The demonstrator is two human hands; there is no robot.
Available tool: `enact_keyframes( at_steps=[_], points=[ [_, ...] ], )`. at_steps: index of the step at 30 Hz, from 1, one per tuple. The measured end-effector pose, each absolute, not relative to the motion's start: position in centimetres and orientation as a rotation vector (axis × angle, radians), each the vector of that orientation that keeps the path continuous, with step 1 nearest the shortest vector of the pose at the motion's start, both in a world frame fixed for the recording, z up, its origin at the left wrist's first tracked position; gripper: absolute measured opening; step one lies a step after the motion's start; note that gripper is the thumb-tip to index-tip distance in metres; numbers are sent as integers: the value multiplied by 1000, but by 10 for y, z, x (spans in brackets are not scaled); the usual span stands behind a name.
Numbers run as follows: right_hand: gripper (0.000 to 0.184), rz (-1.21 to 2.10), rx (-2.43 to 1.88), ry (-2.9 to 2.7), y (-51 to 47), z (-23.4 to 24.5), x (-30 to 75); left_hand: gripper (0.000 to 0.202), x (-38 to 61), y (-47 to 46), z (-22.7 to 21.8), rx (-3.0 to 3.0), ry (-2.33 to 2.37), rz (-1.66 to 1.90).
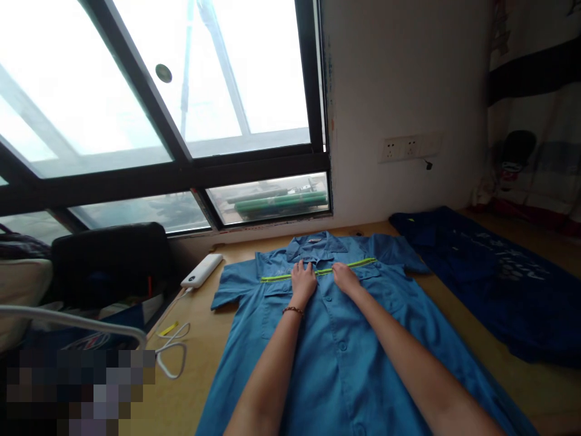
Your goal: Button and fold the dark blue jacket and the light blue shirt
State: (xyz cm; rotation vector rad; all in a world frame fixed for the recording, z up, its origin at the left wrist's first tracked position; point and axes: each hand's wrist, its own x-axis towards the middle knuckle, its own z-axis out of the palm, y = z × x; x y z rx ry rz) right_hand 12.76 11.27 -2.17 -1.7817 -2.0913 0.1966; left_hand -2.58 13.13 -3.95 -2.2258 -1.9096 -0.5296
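Observation:
A blue short-sleeved work shirt (313, 339) lies front side up on the wooden table, its collar (313, 245) toward the window. A yellow-green stripe (363, 263) crosses its chest, and buttons run down the middle. Just below the collar, my left hand (303, 281) has its bent fingers on the left side of the front opening, gripping the cloth. Across the opening, my right hand (345, 278) pinches the shirt's edge at the stripe. The fingertips hide whatever button may be there. A beaded bracelet (293, 310) circles my left wrist.
To the right lies a dark blue garment (494, 278) with white print. A white power bank (202, 270) with a white cable (175, 348) rests near the table's left edge. Beyond that edge stands a black chair (111, 260). Window and wall sockets (411, 147) are behind.

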Motion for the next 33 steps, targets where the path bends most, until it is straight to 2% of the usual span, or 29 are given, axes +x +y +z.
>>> enact_keyframes(
  at_steps=[4,12,17,23,25,29,33],
  points=[
    [33,175,-1740,-2146,142,-27,111,42,-28,132,-36,-2207,-2008,-445],
    [41,53,-2001,-2023,159,-35,101,42,-28,146,-36,-2249,-2055,-312],
    [44,-63,-1807,-2055,142,-28,100,46,-25,135,-29,-2139,-2021,-465],
    [39,-30,-1567,-2269,102,-31,106,36,-38,108,-19,-2255,-1768,-454],
    [45,13,-1573,-2282,94,-37,116,41,-53,100,-22,-2212,-1899,-422],
    [50,87,-1542,-2308,91,-46,141,64,-84,93,-31,-2089,-2254,-351],
    [49,7,-1588,-2241,93,-51,165,66,-97,94,-38,-2043,-2276,-379]
  ],
)
